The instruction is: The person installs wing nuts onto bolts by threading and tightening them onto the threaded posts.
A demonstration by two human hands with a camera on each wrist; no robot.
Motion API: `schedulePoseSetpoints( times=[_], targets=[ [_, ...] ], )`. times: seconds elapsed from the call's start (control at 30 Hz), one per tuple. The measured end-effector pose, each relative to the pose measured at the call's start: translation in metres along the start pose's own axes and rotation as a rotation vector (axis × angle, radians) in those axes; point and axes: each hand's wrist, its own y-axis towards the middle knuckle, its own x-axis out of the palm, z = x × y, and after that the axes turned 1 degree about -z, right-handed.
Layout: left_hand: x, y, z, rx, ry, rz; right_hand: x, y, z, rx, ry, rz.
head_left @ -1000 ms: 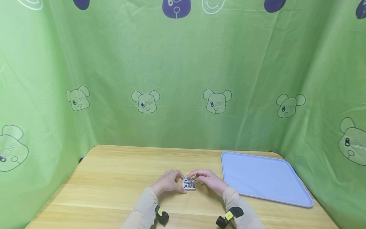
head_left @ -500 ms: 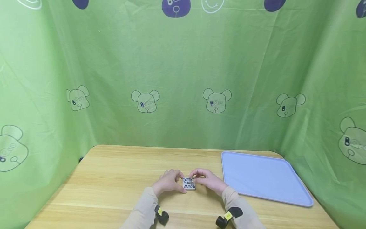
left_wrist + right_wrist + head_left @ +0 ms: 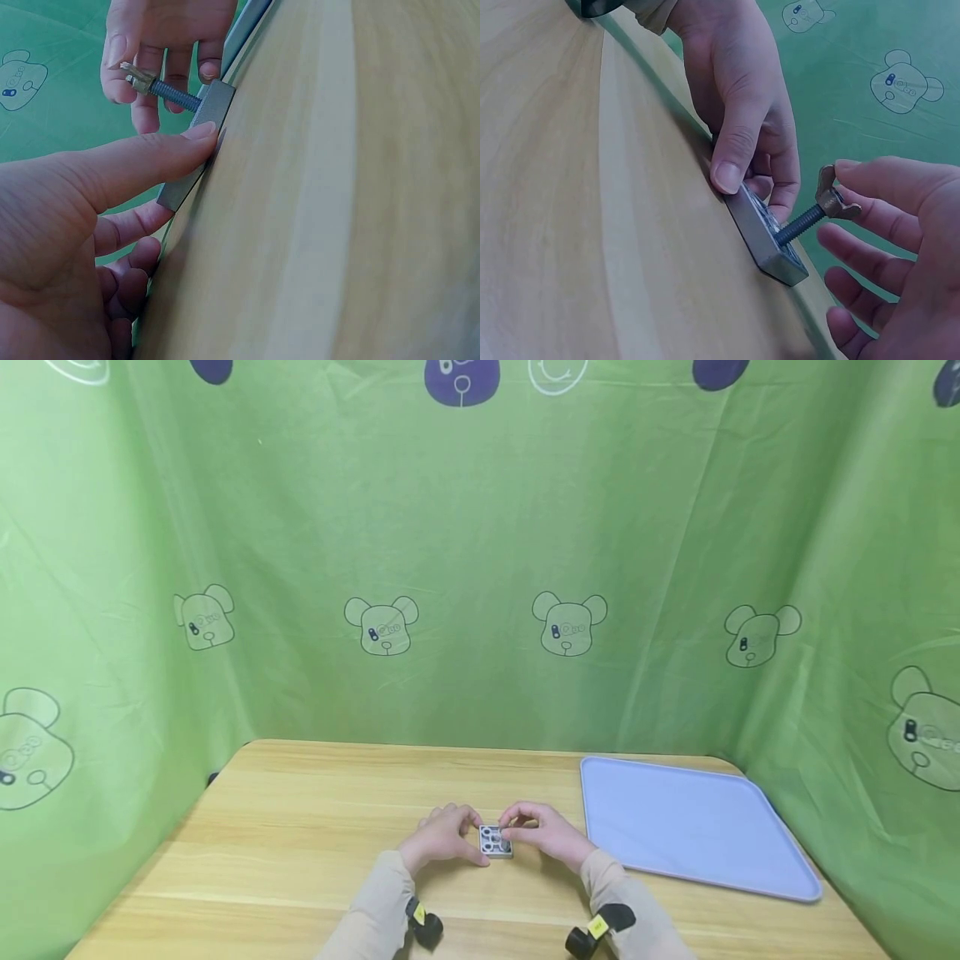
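A small square metal block [image 3: 496, 854] with round recesses in its top lies on the wooden table. My left hand [image 3: 444, 837] grips it from the left, thumb on the near side and fingers on the far side. A threaded bolt [image 3: 800, 224] rises from the block's right part and carries a brass-coloured wing nut [image 3: 829, 202] near its upper end. Thumb and index finger of my right hand [image 3: 551, 837] pinch the wing nut; the other fingers are loosely bent beside the bolt. The bolt's lower end is hidden inside the block.
A light blue tray [image 3: 697, 827] lies on the right side of the wooden table [image 3: 315, 802]. Green curtains [image 3: 480, 693] with printed bear heads stand behind and at both sides. Each wrist wears a small black camera.
The right thumb and index finger have shifted at the wing nut, with the thumb now further left over the block. The left hand and the block stay in place.
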Motion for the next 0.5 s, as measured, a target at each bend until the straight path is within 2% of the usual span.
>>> schedulePoseSetpoints(
  times=[0.5],
  targets=[
    [-0.0001,0.0003,0.0001,-0.004,-0.001,0.002,0.0002,0.0004,0.0013,-0.028,-0.029,0.048]
  ],
)
